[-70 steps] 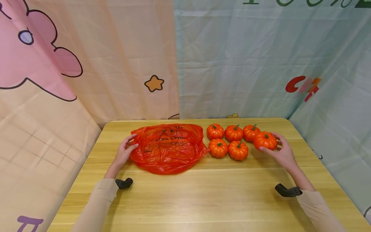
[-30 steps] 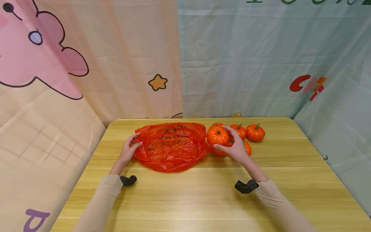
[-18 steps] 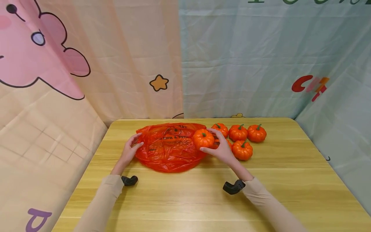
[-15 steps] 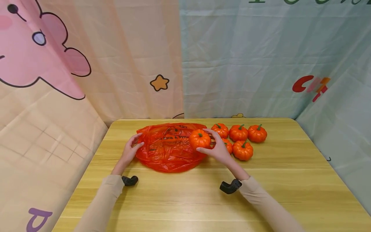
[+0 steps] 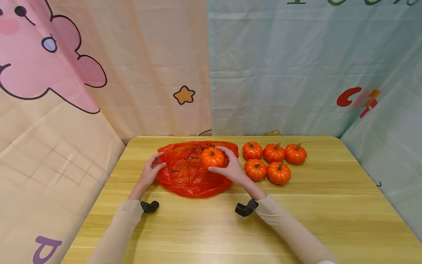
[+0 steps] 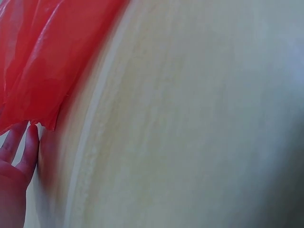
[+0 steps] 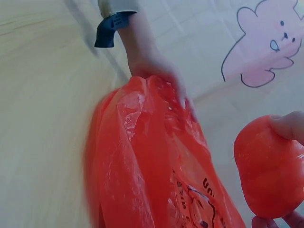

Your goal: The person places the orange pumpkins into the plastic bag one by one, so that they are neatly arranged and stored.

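Observation:
In the head view a red plastic bag [image 5: 189, 183] with dark printing lies puffed up on the table. My left hand [image 5: 149, 175] holds the bag's left end; in the left wrist view its fingertips meet the crinkled red edge. My right hand [image 5: 233, 171] grips a small orange pumpkin [image 5: 211, 158] with a green stem, thumb in front and fingers behind. That pumpkin overlaps the bag's right half in the head view. The right wrist view shows the held pumpkin [image 7: 266, 168] beside the bag [image 7: 137, 156], with the left hand at the bag's far end.
Several more pumpkins [image 5: 274, 152] stand in two rows on the wooden table [image 5: 204, 227] to the right of the bag. Printed curtains [image 5: 263, 73] hang behind and along both sides of the table. A black wrist device [image 5: 246, 208] sits at each sleeve cuff.
My right hand has carried the pumpkin left, from the right end of the rows, past the other pumpkins, to over the bag. My left hand stays at the bag's left end.

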`<state>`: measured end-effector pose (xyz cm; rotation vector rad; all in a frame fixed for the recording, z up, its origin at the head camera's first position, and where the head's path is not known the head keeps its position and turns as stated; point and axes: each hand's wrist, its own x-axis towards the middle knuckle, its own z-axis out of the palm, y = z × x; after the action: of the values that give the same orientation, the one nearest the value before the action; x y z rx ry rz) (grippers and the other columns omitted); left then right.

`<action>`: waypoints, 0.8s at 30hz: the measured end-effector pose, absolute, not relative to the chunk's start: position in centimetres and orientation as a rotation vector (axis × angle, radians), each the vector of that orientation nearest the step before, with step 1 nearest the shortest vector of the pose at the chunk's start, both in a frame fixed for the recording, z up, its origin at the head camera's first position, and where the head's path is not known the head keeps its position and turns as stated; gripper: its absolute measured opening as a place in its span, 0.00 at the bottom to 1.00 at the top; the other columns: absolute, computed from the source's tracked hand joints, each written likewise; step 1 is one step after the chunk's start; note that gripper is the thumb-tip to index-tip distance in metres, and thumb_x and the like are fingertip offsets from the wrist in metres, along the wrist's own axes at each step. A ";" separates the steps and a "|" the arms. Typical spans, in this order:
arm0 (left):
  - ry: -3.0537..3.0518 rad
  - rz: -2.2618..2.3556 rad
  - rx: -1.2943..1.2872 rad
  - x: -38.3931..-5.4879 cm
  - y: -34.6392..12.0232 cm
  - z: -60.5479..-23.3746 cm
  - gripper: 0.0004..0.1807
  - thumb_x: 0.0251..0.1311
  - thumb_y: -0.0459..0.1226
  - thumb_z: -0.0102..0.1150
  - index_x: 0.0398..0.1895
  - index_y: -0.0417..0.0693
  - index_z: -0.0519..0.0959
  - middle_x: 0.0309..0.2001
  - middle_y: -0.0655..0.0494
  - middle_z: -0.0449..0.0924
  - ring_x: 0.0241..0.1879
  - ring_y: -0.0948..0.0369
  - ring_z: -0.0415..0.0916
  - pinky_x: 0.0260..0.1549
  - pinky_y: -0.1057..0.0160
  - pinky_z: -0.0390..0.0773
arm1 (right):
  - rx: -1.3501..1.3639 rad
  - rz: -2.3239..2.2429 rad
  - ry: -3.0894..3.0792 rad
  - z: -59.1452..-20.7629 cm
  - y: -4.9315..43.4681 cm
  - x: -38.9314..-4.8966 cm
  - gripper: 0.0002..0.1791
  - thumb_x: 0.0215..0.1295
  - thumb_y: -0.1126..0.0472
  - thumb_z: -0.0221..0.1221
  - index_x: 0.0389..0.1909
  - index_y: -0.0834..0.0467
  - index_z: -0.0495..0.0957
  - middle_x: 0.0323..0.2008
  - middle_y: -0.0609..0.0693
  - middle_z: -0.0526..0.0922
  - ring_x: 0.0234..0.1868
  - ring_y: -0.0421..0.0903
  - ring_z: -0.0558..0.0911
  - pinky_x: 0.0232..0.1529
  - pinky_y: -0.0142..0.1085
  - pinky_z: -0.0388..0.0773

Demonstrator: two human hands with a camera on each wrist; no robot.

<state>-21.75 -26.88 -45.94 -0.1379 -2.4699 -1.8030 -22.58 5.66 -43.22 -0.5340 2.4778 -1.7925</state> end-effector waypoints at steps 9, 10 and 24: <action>-2.466 -1.834 -0.164 -22.1 -26.8 -46.1 0.27 0.68 0.31 0.49 0.69 0.35 0.60 0.69 0.35 0.59 0.68 0.43 0.58 0.48 0.87 0.64 | -0.527 -1.806 2.438 -43.0 2.6 -24.0 0.40 0.51 0.58 0.71 0.66 0.52 0.65 0.64 0.55 0.67 0.62 0.54 0.70 0.61 0.50 0.71; -2.465 -1.837 -0.164 -22.1 -26.8 -46.1 0.27 0.68 0.31 0.49 0.69 0.35 0.60 0.69 0.36 0.59 0.68 0.43 0.58 0.48 0.87 0.64 | -0.531 -1.812 2.433 -43.0 2.3 -24.3 0.40 0.51 0.58 0.71 0.66 0.53 0.66 0.64 0.56 0.67 0.61 0.55 0.70 0.60 0.50 0.72; -2.466 -1.847 -0.149 -22.0 -27.0 -46.2 0.27 0.69 0.31 0.49 0.69 0.35 0.60 0.70 0.36 0.59 0.68 0.43 0.58 0.49 0.86 0.65 | -0.522 -1.741 2.446 -44.7 -2.3 -27.3 0.41 0.50 0.56 0.72 0.66 0.51 0.65 0.64 0.56 0.68 0.61 0.55 0.71 0.61 0.50 0.72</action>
<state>-21.98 -26.99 -46.18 -0.1486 -2.4658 -1.8467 -27.30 -2.34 -44.70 -0.5220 2.4460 -1.7409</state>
